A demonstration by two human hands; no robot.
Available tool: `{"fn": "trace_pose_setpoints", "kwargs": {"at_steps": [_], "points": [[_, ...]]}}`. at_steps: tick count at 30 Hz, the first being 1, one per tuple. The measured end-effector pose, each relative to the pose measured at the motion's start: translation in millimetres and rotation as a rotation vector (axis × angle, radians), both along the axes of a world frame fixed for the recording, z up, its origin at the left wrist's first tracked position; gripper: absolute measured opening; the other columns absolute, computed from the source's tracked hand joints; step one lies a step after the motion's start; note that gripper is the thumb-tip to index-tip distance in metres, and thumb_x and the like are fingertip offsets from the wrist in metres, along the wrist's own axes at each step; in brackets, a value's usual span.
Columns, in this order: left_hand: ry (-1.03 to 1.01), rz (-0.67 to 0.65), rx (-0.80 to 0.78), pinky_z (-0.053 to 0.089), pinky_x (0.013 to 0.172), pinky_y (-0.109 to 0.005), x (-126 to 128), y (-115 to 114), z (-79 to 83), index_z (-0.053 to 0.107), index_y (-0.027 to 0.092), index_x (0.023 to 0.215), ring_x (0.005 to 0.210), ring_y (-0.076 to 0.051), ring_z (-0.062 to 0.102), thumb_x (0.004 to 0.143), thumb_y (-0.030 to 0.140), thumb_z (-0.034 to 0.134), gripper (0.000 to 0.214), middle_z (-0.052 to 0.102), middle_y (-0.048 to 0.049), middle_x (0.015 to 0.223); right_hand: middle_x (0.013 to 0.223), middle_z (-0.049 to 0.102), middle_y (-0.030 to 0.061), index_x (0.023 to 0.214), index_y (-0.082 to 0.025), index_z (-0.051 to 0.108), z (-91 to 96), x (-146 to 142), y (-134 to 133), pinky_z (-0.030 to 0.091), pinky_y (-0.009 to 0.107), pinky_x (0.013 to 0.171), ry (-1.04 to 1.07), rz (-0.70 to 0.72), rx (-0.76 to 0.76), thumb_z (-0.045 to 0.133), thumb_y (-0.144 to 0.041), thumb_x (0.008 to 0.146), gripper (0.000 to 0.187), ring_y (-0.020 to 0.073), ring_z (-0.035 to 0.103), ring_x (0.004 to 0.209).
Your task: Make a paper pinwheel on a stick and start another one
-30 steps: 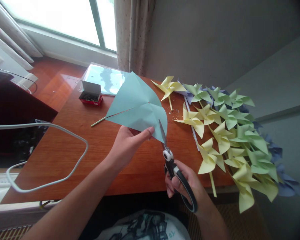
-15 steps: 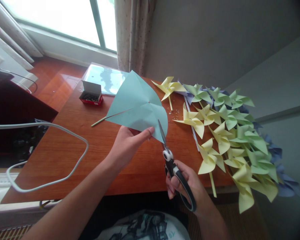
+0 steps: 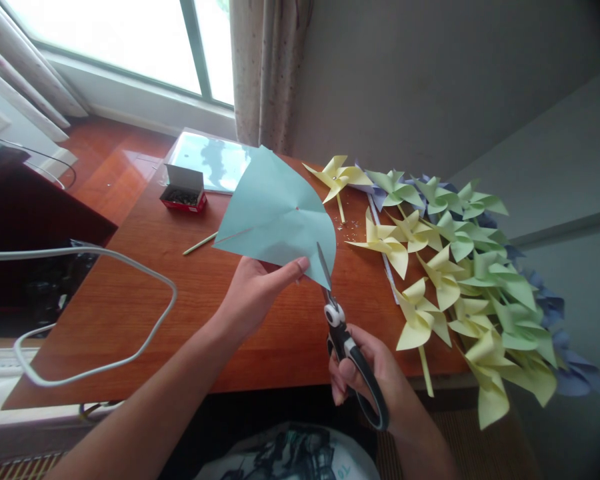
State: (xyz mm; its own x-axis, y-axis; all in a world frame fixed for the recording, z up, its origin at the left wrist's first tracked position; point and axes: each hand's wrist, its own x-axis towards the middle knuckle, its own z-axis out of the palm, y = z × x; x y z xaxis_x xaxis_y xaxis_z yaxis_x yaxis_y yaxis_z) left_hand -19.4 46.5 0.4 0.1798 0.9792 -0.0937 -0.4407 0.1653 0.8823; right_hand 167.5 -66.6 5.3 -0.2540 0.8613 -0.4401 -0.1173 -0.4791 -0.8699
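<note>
A sheet of light blue paper (image 3: 280, 193), with a small mark at its middle and a slit from its left corner, is pinched in my left hand (image 3: 260, 290). The thumb presses on top near the lower edge; the other fingers are hidden beneath. My right hand (image 3: 367, 367) is closed around the handles of black-and-white scissors (image 3: 336, 320). Their blades reach over the paper's lower right corner, one blade on top of it and the other mostly hidden below.
Yellow pinwheels (image 3: 380, 243) and green pinwheels (image 3: 500, 270) cover the right side of the wooden table (image 3: 145, 300), with purple ones behind. At the back left are an open red box (image 3: 184, 199) and a plastic-wrapped pack (image 3: 213, 160). A white cable (image 3: 167, 307) loops at left.
The scissors and my right hand have shifted slightly left. The paper has tilted a little, and its left slit gapes less than before.
</note>
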Motion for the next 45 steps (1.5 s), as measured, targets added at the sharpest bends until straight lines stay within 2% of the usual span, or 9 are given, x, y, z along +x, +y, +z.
{"fn": "trace_pose_setpoints", "kwargs": {"at_steps": [16, 31, 45], "points": [[0.028, -0.037, -0.082, 0.049, 0.065, -0.026, 1.9, -3.8, 2.3, 0.072, 0.015, 0.077, 0.067, -0.016, 0.062, 0.073, 0.025, 0.084, 0.016, 0.071, -0.0019, 0.074, 0.062, 0.057, -0.0036, 0.09, -0.018, 0.052, 5.4, -3.9, 5.2, 0.042, 0.022, 0.052, 0.02, -0.002, 0.004, 0.076, -0.063, 0.079, 0.052, 0.0112, 0.058, 0.052], [0.034, -0.046, -0.078, 0.048, 0.065, -0.026, 0.9, -3.6, 2.2, 0.07, 0.015, 0.077, 0.069, -0.015, 0.06, 0.075, 0.026, 0.083, 0.017, 0.069, -0.0014, 0.074, 0.063, 0.056, -0.0036, 0.087, -0.019, 0.051, 7.0, -3.4, 4.9, 0.043, 0.023, 0.054, -0.01, -0.009, -0.008, 0.075, -0.063, 0.08, 0.051, 0.011, 0.056, 0.054], [0.01, -0.042, -0.083, 0.049, 0.064, -0.026, 1.4, -3.9, 2.2, 0.073, 0.016, 0.076, 0.067, -0.016, 0.062, 0.074, 0.025, 0.083, 0.014, 0.071, -0.0021, 0.073, 0.059, 0.057, -0.0051, 0.086, -0.019, 0.052, 2.9, -3.0, 3.4, 0.044, 0.021, 0.052, -0.019, -0.037, -0.023, 0.08, -0.062, 0.076, 0.052, 0.0102, 0.056, 0.05]]}}
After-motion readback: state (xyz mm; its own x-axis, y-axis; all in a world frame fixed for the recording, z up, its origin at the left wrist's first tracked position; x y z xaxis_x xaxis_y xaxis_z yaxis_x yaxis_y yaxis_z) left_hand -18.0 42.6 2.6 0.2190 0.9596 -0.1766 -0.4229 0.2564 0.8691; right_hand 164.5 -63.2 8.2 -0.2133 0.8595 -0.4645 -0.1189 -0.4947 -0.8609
